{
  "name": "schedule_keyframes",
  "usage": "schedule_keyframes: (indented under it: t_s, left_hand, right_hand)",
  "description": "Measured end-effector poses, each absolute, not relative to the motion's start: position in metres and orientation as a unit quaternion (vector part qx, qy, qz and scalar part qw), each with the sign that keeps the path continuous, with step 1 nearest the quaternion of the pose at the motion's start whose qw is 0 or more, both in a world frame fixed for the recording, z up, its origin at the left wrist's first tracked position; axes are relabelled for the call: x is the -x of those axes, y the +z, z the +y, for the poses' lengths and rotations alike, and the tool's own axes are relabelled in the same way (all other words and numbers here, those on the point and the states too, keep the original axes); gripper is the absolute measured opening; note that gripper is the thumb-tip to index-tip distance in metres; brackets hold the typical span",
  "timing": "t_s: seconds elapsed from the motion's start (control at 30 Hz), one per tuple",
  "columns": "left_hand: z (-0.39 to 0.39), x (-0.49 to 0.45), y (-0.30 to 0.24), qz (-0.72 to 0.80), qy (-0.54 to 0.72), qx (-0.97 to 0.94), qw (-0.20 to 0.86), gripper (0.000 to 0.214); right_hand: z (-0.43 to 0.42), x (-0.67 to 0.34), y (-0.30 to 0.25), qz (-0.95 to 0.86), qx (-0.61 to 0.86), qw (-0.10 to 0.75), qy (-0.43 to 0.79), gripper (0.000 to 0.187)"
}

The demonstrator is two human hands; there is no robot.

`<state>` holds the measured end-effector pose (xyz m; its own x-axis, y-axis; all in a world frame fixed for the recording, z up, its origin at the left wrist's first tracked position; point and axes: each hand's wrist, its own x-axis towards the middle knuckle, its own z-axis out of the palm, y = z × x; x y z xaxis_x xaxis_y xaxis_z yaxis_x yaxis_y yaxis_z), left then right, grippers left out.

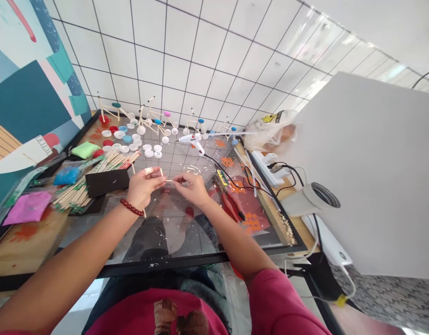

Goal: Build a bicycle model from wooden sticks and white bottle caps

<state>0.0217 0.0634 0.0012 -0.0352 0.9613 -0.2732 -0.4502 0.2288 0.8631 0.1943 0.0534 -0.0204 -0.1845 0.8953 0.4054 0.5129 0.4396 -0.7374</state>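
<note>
Orange Chinese characters (252, 222) lie right of hands (144, 187) (192, 188) pinching a stick (168, 180).

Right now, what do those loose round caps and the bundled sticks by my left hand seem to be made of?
The white caps look like moulded plastic: smooth, slightly glossy, with an even colour. The sticks look like bare pale wood, matte and unpainted, though the grain is too small to confirm.

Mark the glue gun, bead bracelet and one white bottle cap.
Glue gun (192, 139): head view, white body.
Bead bracelet (131, 207): head view, red beads.
White bottle cap (149, 153): head view, top face.
</note>
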Motion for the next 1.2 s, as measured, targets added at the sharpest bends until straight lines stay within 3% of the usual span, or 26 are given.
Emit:
schedule_keyframes:
  t_s: [0.17, 0.27, 0.37, 0.6, 0.8, 1.0, 1.2]
  left_hand:
    - [0.066, -0.019, 0.000, 0.466, 0.547, -0.296, 0.629, 0.046]
    - [0.066, -0.018, 0.002, 0.467, 0.544, -0.295, 0.631, 0.043]
    - [0.064, -0.018, 0.003, 0.468, 0.533, -0.298, 0.639, 0.041]
    - [0.059, -0.021, 0.003, 0.461, 0.500, -0.313, 0.663, 0.040]
    - [0.056, -0.024, 0.001, 0.454, 0.490, -0.321, 0.671, 0.039]
    - [0.054, -0.025, 0.003, 0.455, 0.451, -0.342, 0.688, 0.041]
    - [0.051, -0.025, 0.007, 0.459, 0.441, -0.353, 0.686, 0.039]
  right_hand:
    - [0.062, -0.205, -0.011, -0.763, 0.495, 0.365, 0.201, 0.019]
    - [0.083, -0.227, 0.002, -0.716, 0.644, 0.243, 0.117, 0.022]
    - [0.104, -0.243, 0.010, -0.686, 0.701, 0.177, 0.081, 0.020]
    - [0.123, -0.242, 0.013, -0.682, 0.717, 0.113, 0.084, 0.017]
    - [0.088, -0.227, 0.018, -0.711, 0.674, 0.173, 0.105, 0.017]
    - [0.049, -0.216, 0.007, -0.725, 0.535, 0.368, 0.230, 0.016]
    - [0.049, -0.220, 0.006, -0.739, 0.520, 0.365, 0.224, 0.014]
